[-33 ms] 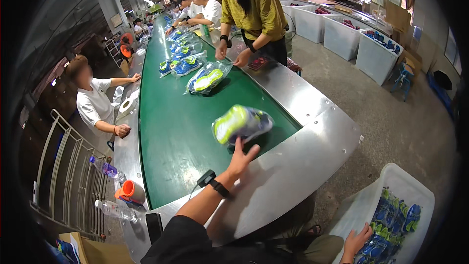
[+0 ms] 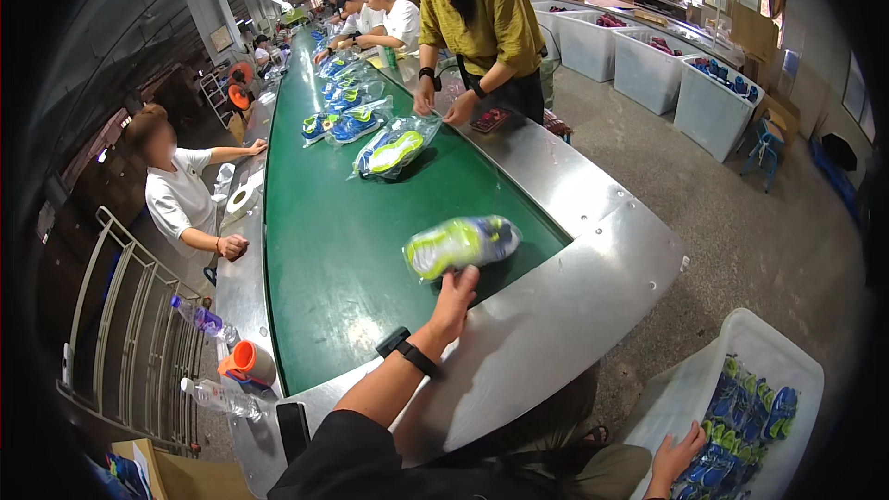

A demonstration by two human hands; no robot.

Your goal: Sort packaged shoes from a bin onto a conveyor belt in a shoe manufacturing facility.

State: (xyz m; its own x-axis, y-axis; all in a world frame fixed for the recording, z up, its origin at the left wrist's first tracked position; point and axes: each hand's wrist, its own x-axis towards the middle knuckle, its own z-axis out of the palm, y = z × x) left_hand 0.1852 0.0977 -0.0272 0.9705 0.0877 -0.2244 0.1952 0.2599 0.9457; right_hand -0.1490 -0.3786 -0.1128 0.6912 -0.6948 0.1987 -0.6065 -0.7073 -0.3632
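Note:
My left hand [image 2: 454, 304] reaches over the near end of the green conveyor belt [image 2: 343, 306]. Its thumb and fingers close on the lower edge of a pair of sports shoes in a clear plastic bag [image 2: 458, 245], with a lime and grey sole facing up. Part of the grip is hidden. At the lower right, my right hand [image 2: 681, 454] rests at the near rim of a white plastic bin [image 2: 676, 384], fingers stretched out and holding nothing. Beside those fingers, blue and lime shoes [image 2: 741, 417] fill the bin.
Farther up the belt lie several bagged shoes [image 2: 394, 150]. A person in an olive top [image 2: 482, 18] works at its right; one in white [image 2: 181, 194] stands left. Bottles [image 2: 222, 398], an orange-rimmed cup [image 2: 250, 361] and a black phone-like object [image 2: 293, 431] sit on the metal edge [image 2: 519, 343].
My left thumb and fingers have come together at the bag's edge. The bagged shoes have turned to lie flatter. My right hand stays where it was.

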